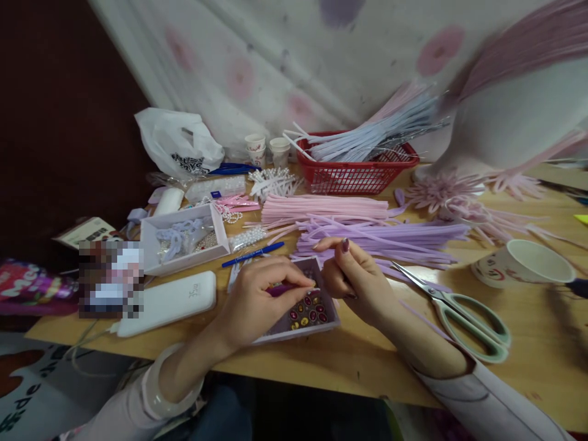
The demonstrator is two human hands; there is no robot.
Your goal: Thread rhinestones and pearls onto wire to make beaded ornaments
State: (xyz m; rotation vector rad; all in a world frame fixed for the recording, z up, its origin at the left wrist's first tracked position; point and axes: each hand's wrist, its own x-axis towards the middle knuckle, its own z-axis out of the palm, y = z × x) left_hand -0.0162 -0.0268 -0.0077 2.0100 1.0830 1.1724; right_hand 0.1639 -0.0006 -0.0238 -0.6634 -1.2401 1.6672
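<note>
My left hand (260,294) is closed in a pinch over a small pale tray (328,321) of dark red and gold beads; a purple piece shows under its fingers. My right hand (353,275) hovers just right of the tray with fingers curled together, and what it holds, if anything, I cannot make out. Behind both hands lie purple pipe cleaners (381,236) and pink pipe cleaners (321,208). A blue pen (252,254) lies just beyond my left hand.
Green-handled scissors (459,309) lie to the right, a paper cup (523,263) beyond them. A white power bank (168,303) and a white box (184,239) of trinkets sit on the left. A red basket (353,171) of pale stems stands at the back.
</note>
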